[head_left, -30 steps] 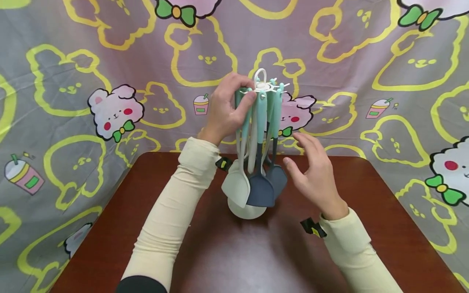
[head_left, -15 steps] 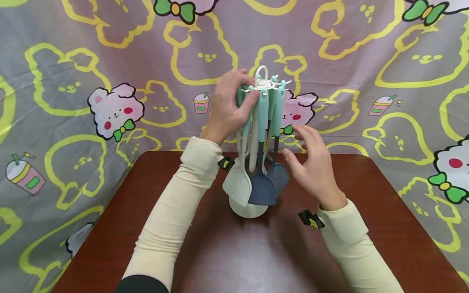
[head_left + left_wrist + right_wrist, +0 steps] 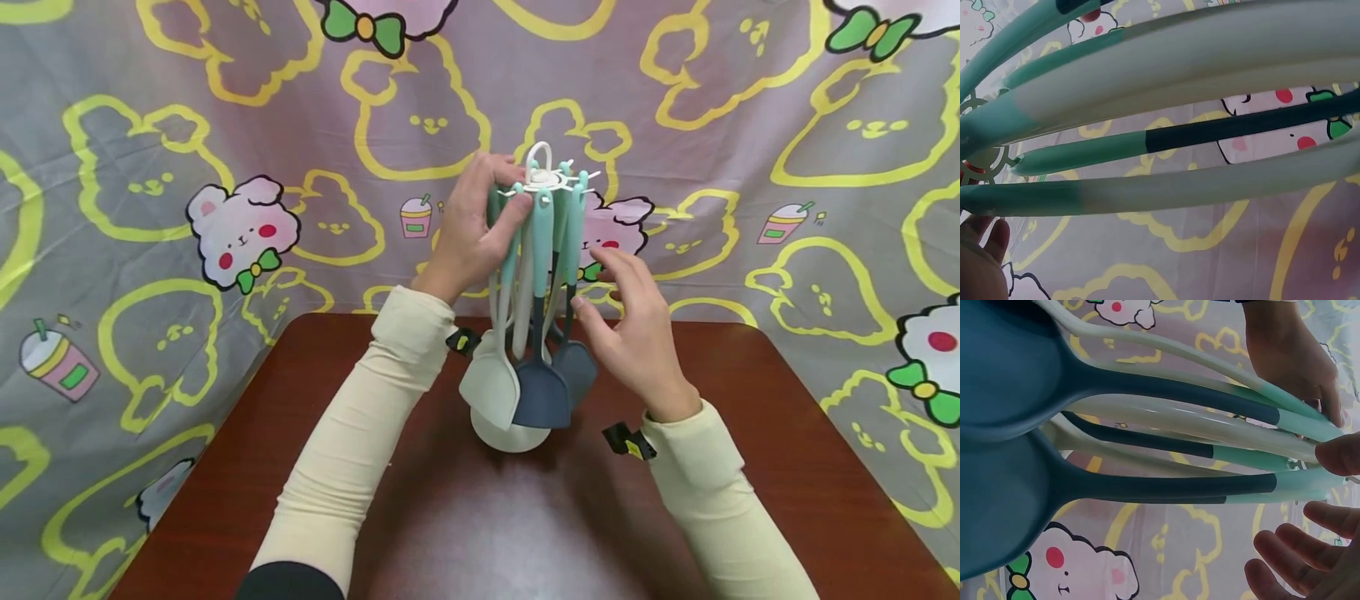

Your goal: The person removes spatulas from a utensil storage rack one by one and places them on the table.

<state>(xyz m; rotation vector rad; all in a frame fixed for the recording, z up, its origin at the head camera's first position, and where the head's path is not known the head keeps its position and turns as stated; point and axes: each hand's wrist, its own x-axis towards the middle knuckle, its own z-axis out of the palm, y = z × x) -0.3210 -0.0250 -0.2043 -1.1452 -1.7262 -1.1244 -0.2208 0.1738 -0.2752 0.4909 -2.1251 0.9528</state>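
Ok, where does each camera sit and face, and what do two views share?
Head: on the head, facing forward and down at the utensil rack; left hand, right hand and both sleeves show.
Left wrist: on that wrist, facing hanging utensils; left hand at lower left, a fingertip at top.
Right wrist: on that wrist, facing dark spatulas; right hand lower right, left hand above.
Head and right wrist share both hands and dark spatulas.

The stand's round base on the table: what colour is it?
The base is off-white, best seen in the head view.
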